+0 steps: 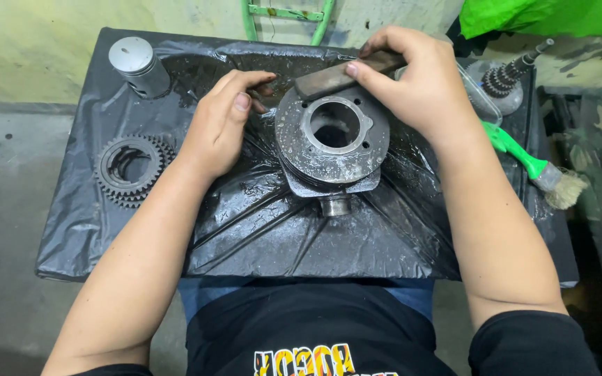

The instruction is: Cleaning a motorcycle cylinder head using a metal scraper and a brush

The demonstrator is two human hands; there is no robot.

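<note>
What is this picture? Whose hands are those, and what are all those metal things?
The camera sits on a person's head and looks down, so you see that person's own two arms and hands. They work over a small table covered with a black plastic sheet. In the middle stands a round grey metal engine part with a big hole through it. The left hand rests against its side. The right hand holds a flat dark block lying on the part's top rim. To the left lie a toothed gear and a shiny metal cylinder. To the right are a brush with a green handle and a shaft with small gears.
</note>
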